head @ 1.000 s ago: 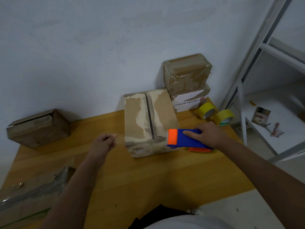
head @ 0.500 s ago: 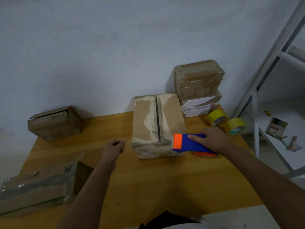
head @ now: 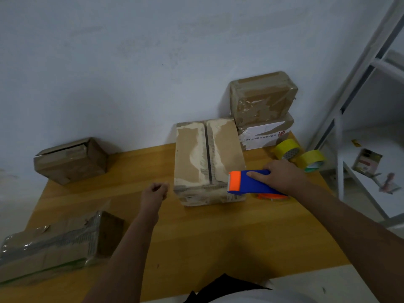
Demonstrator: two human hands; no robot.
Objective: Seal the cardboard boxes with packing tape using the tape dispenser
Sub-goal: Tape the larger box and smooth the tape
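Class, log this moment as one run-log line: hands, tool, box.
right hand: holds tape dispenser at centre box | left hand: curled, free | seam: untaped

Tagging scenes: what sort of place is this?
Likely a small packing or stockroom bench: taped cardboard boxes on a wooden table, spare tape rolls, metal shelving.

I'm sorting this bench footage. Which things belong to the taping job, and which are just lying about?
In the job:
- tape dispenser, held by the right hand
- middle box, seam untaped
- left hand, beside it

Lying about:
- two yellow tape rolls
- stacked boxes
- metal shelf
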